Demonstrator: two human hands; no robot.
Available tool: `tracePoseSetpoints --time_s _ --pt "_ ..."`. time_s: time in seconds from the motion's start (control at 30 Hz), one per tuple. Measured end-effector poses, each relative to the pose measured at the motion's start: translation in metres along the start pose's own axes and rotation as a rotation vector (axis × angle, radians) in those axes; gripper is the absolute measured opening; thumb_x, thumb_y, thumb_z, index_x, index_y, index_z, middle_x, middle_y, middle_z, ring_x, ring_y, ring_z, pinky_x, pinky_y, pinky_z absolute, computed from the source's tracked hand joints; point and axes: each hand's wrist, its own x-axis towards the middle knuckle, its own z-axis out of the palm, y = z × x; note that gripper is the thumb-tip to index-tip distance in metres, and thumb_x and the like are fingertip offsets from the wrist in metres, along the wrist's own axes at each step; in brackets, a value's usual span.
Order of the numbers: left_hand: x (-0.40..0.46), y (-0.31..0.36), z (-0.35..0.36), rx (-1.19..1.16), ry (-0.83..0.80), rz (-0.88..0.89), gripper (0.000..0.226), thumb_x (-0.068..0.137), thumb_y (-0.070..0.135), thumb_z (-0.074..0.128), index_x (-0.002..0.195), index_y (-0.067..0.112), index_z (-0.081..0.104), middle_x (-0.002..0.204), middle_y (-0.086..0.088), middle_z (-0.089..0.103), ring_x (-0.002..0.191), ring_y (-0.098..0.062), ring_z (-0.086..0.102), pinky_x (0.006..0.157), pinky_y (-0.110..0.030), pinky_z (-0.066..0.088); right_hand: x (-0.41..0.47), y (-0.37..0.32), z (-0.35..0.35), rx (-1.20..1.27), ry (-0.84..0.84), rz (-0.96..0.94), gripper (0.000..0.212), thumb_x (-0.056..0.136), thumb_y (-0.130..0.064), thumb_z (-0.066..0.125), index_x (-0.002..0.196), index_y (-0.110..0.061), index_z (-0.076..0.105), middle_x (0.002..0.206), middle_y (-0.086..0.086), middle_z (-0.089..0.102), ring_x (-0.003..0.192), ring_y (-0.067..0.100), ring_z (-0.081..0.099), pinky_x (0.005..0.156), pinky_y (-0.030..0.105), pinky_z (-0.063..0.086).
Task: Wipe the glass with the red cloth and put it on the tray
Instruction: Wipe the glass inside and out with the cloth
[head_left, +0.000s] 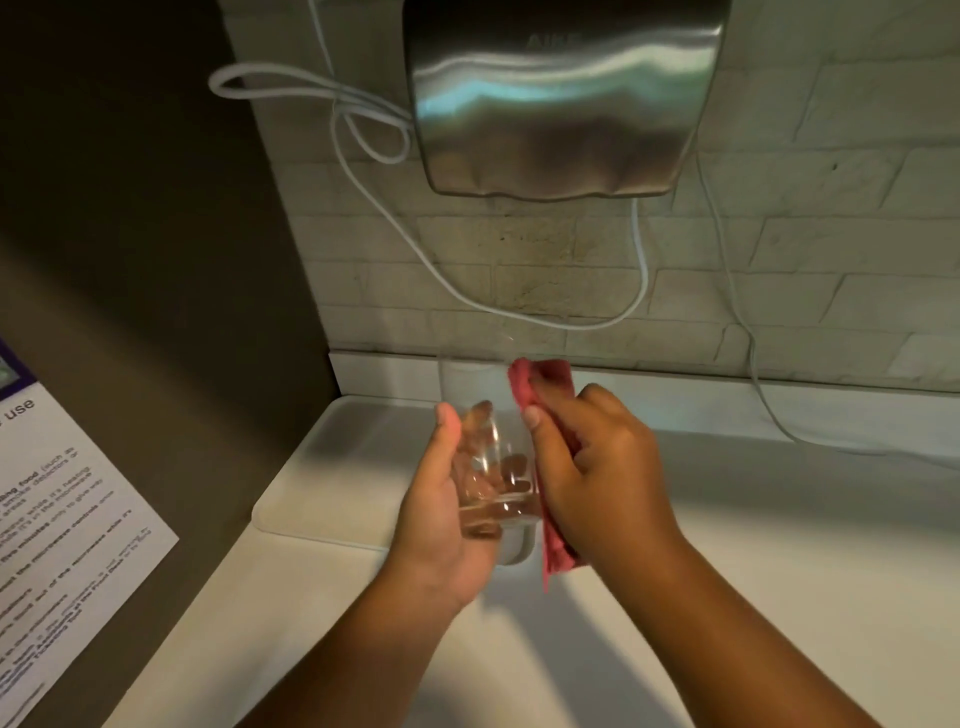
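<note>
Nearest the camera, both forearms enter from 6 o'clock over the white desk (779, 545).

Grip state: the left hand (441, 499) is wrapped around the clear glass (493, 467), thumb on the near wall and fingers visible through the far wall. The right hand (597, 462) pinches the red cloth (540, 384) and presses it against the right side of the glass, at 3 o'clock of it. The cloth hangs below the hand and also rises above the fingers.

Location: the glass is held in the air at frame centre, above the near right corner of the white tray (332, 457). The tray lies on the desk at 9 o'clock of the hands. The glass is not yet on it.

Hazards, as judged:
- A one-hand hold on smooth glass may slip under sideways cloth pressure.
- The glass is hard to see; its upper rim is indistinct, so placement could misjudge the tray edge.
- The trailing cloth could snag or drag on the tray.

Further out at 12 o'clock: a pale brick-tile wall (779, 249), a steel hand dryer (561, 98), and looped white cables (363, 130). A printed notice (62, 493) sits at 9 o'clock on a dark panel.
</note>
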Motion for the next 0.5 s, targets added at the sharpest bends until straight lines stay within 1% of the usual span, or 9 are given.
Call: tracePoseSetpoints --time_s 0.07,0.13,0.2,0.3,0.37,0.4,0.43,0.5 --pt "0.006 0.003 -0.003 0.008 -0.009 -0.001 0.059 0.097 0.058 0.050 0.117 0.009 0.075 0.098 -0.011 0.077 0.090 -0.027 0.074 0.079 -0.040 0.059 -0.016 -0.007 0.003 0.057 -0.043 -0.025 0.031 0.094 -0.023 0.062 0.125 -0.028 0.067 0.087 -0.012 0.057 0.074 0.004 0.055 0.064 0.011 0.043" --pt "0.006 0.000 -0.006 0.031 -0.021 -0.051 0.053 0.099 0.055 0.049 0.099 0.013 0.082 0.092 -0.010 0.079 0.087 -0.023 0.077 0.077 -0.036 0.060 -0.025 -0.018 0.006 0.047 -0.098 -0.049 0.033 0.095 -0.029 0.059 0.127 -0.030 0.064 0.099 -0.010 0.062 0.084 0.006 0.060 0.071 0.018 0.053" --pt "0.001 -0.004 -0.007 0.048 -0.051 -0.083 0.051 0.099 0.052 0.049 0.093 0.016 0.085 0.091 -0.009 0.080 0.086 -0.022 0.079 0.073 -0.033 0.061 -0.023 -0.023 0.006 -0.014 -0.109 -0.073 0.032 0.096 -0.033 0.057 0.126 -0.030 0.065 0.102 -0.010 0.063 0.083 0.008 0.061 0.071 0.024 0.056" --pt "-0.007 -0.011 -0.003 0.067 -0.093 -0.098 0.053 0.098 0.056 0.044 0.099 0.021 0.084 0.099 -0.011 0.081 0.090 -0.024 0.079 0.074 -0.037 0.059 -0.005 -0.019 0.003 -0.033 -0.059 -0.080 0.029 0.095 -0.028 0.060 0.122 -0.027 0.069 0.100 -0.007 0.064 0.082 0.011 0.061 0.068 0.021 0.051" --pt "-0.012 -0.013 0.000 0.067 -0.117 -0.108 0.056 0.095 0.058 0.044 0.112 0.019 0.080 0.107 -0.011 0.079 0.091 -0.026 0.078 0.071 -0.039 0.059 0.009 -0.014 0.001 -0.011 -0.002 -0.060 0.028 0.094 -0.025 0.063 0.121 -0.025 0.070 0.101 -0.007 0.066 0.086 0.010 0.062 0.072 0.018 0.048" --pt "-0.013 -0.014 0.000 0.061 -0.127 -0.115 0.059 0.093 0.060 0.045 0.119 0.017 0.076 0.112 -0.011 0.076 0.092 -0.027 0.077 0.069 -0.040 0.059 0.014 -0.013 0.000 0.008 0.025 -0.049 0.028 0.094 -0.025 0.064 0.121 -0.024 0.070 0.099 -0.009 0.065 0.085 0.008 0.061 0.073 0.017 0.047" --pt "-0.013 -0.015 -0.001 0.063 -0.133 -0.120 0.063 0.092 0.061 0.046 0.125 0.015 0.073 0.115 -0.011 0.074 0.092 -0.027 0.076 0.068 -0.040 0.059 0.018 -0.012 0.000 0.022 0.046 -0.046 0.028 0.094 -0.024 0.064 0.121 -0.024 0.070 0.095 -0.012 0.061 0.082 0.006 0.058 0.072 0.016 0.045" --pt "-0.014 -0.017 -0.002 0.070 -0.148 -0.121 0.067 0.087 0.064 0.049 0.128 0.015 0.070 0.119 -0.012 0.072 0.092 -0.026 0.076 0.068 -0.040 0.059 0.020 -0.012 0.001 0.027 0.065 -0.051 0.029 0.094 -0.024 0.064 0.122 -0.023 0.069 0.090 -0.016 0.052 0.079 0.002 0.052 0.071 0.013 0.042"
